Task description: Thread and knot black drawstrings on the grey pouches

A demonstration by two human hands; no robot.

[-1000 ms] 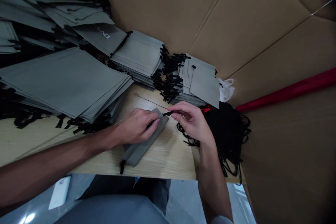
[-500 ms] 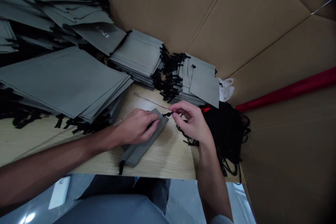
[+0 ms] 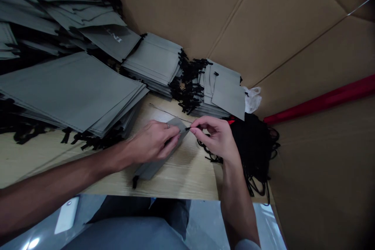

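A grey drawstring pouch (image 3: 159, 164) lies slantwise on the wooden table, a black cord end showing at its lower left corner. My left hand (image 3: 156, 140), a ring on one finger, is closed on the pouch's upper end and hides part of it. Between thumb and forefinger of my right hand (image 3: 215, 134) is pinched the black cord (image 3: 188, 128) that comes out of the pouch's upper corner. Just right of that hand sits a heap of loose black cords (image 3: 253, 148).
Stacks of grey pouches with black cord ends stand at the back, one in the middle (image 3: 156, 58) and one farther right (image 3: 228, 95). A bigger pile (image 3: 73, 90) fills the left. Cardboard walls (image 3: 187, 11) rise behind; a red strip (image 3: 322, 99) crosses the right one.
The knotted cord that showed between my hands is now mostly covered by my right fingers. My right hand has shifted slightly right and down; the pouch's lower end has moved slightly up.
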